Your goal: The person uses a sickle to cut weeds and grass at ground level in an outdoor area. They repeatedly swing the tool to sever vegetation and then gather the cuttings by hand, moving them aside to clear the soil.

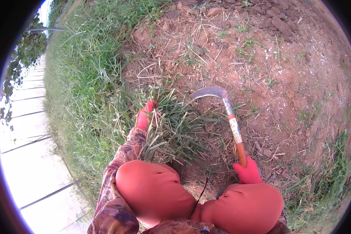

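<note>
My right hand (248, 171), in a pinkish-red glove, grips the lower end of the wooden handle of a sickle (235, 130). The handle is orange-brown with a patterned band around its middle. A curved metal blade (212, 91) points left, apart from my left hand and close to the far side of a grass bunch. My left hand (144, 115), gloved in the same colour, closes around a bunch of long green grass (178, 128). Stems stick out on both sides of the glove, and the blades hide some of the fingers. My knees (155, 187) are bent below both hands.
Dense standing grass (96, 79) runs along the left, beside a pale paved strip (32, 163) with dark lines. Bare reddish soil (280, 96) with dry stalks and small weeds stretches right. Dark clods (280, 26) lie far off. More cut-looking grass (333, 172) is heaped at right.
</note>
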`<state>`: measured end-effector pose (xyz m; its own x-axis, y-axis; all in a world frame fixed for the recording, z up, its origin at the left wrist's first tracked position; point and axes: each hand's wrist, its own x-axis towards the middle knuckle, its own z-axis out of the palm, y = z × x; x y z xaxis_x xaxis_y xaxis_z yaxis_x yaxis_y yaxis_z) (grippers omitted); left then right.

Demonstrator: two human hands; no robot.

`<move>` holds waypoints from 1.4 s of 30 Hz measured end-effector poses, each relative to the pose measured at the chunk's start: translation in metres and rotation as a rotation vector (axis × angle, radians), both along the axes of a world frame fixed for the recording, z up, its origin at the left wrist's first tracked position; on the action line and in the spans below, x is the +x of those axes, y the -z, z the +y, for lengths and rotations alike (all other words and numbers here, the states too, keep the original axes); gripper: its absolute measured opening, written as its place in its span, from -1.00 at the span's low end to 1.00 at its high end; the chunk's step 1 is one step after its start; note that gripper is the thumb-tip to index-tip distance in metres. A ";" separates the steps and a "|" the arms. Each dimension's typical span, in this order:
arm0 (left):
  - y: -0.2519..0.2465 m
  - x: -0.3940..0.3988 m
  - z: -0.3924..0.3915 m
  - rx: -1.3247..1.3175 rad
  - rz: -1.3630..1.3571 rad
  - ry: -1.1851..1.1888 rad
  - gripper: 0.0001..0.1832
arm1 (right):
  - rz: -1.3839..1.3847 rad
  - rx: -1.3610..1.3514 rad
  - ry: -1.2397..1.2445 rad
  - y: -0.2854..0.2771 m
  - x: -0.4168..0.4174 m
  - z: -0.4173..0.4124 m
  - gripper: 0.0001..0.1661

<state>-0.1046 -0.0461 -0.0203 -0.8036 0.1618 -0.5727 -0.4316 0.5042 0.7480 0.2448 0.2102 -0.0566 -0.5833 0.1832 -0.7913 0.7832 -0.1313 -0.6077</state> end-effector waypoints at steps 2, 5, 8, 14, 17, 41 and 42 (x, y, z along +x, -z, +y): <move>0.049 -0.002 -0.024 0.092 -0.044 -0.010 -0.53 | 0.020 0.097 0.054 0.011 0.072 0.018 -0.59; 0.019 0.014 0.003 0.217 -0.177 -0.416 -0.58 | -0.121 -0.050 0.156 -0.020 0.046 0.027 -0.61; 0.006 0.016 -0.012 0.041 0.076 0.053 -0.56 | -0.102 -0.101 0.111 -0.016 -0.018 0.020 -0.59; 0.002 0.015 -0.001 -0.394 0.327 0.584 -0.85 | 0.063 0.105 -0.076 0.013 -0.039 -0.002 -0.52; 0.015 0.004 -0.028 -0.075 -0.066 0.140 -0.82 | 0.105 0.105 -0.051 0.010 0.008 -0.008 -0.53; -0.001 0.057 0.061 -0.804 1.111 1.412 -0.72 | -0.025 -0.029 0.538 -0.025 0.029 0.032 -0.69; 0.005 0.053 0.066 -0.750 1.321 1.314 -0.74 | -0.023 -0.030 0.528 -0.024 0.027 0.029 -0.69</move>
<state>-0.0517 0.0200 -0.0251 -0.3199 0.9455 -0.0612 0.9255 0.2979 -0.2340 0.2717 0.2397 -0.0321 -0.3996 0.4247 -0.8124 0.6190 -0.5287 -0.5808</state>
